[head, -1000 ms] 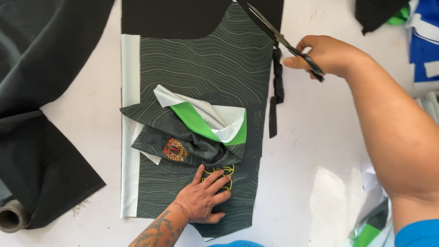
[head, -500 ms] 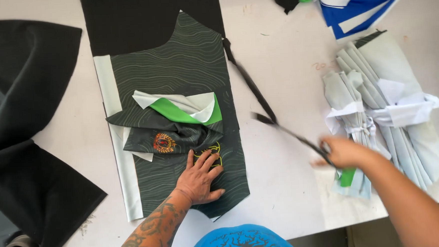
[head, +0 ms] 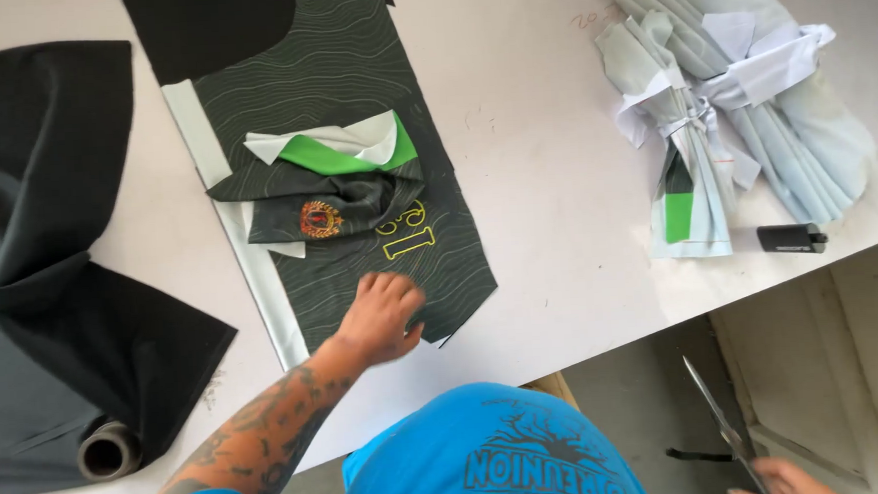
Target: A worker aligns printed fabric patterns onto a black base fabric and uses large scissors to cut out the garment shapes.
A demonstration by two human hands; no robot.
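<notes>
Left hand presses the dark patterned panel's near edge (table open rightward).

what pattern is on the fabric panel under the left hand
Dark green with thin wavy contour-like lines, on the fabric panel; head view shows it.

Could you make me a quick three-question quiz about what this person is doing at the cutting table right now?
1. True or false: the left hand rests on the dark patterned fabric panel.
2. What does the right hand hold? A) lighter B) scissors C) fabric roll
3. Fill in: the black lighter lies beside the tied bundle of pale ____ pieces.

Key: 1 true; 2 B, the scissors, held off the table edge; 3 fabric, the bundle.
</notes>
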